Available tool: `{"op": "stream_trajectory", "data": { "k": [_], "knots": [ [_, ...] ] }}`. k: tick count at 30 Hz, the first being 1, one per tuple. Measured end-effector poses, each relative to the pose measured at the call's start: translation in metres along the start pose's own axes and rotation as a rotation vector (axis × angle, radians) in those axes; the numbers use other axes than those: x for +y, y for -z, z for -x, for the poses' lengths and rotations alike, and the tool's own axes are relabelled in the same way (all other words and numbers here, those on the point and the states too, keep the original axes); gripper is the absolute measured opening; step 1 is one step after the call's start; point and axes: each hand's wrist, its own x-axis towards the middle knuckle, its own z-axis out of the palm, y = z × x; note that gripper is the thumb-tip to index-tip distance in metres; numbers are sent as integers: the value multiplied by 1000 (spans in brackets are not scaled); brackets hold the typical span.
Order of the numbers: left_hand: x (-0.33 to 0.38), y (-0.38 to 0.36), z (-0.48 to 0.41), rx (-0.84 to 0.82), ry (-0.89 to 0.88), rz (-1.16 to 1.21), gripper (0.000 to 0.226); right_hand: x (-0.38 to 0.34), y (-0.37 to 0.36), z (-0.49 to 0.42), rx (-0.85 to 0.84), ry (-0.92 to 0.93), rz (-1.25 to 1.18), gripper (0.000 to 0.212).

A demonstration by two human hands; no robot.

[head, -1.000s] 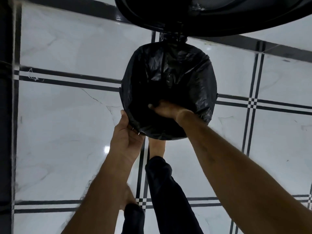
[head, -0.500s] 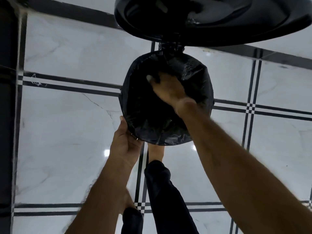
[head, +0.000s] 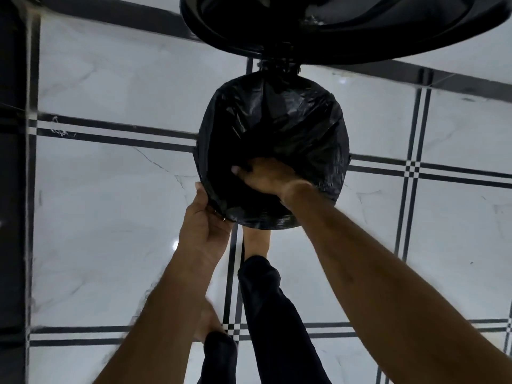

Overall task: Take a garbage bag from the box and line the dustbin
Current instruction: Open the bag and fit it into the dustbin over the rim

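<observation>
Currently, head view: garbage bag (head: 277,120) lines the bin mouth on the tiled floor (head: 110,217), below the raised dustbin lid (head: 360,37). Left hand (head: 205,225) clasps the bag-covered rim at its near-left edge, thumb along it. Right hand (head: 266,176) reaches inside the bag, thumb showing, fingers lost in shadow; its grip cannot be told.

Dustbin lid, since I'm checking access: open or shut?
Open. The lid stands swung up; the right hand reaches into the garbage bag.
</observation>
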Motion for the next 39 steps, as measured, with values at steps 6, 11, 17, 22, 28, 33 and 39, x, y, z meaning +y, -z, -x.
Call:
{"op": "stream_trajectory", "data": {
  "k": [6,11,17,22,28,33,39],
  "knots": [
    [-2,-3,1,-13,-7,18,40,40,-9,36,-146,-114,202,83],
    [0,-1,-1,-8,-2,15,40,38,-12,9,-162,-78,223,72],
    [-2,2,-3,-18,-4,13,39,-14,49,9,272,204,-39,57],
    [-1,0,-2,-3,-7,23,39,-17,71,-32,106,13,44,70],
    [0,-4,1,9,2,29,38,3,35,36,343,2,165,57],
    [0,-4,1,24,-7,13,38,39,7,30,28,-155,304,64],
    [-1,-6,5,45,-26,9,42,51,-4,60,467,63,16,42]
  ]
}}
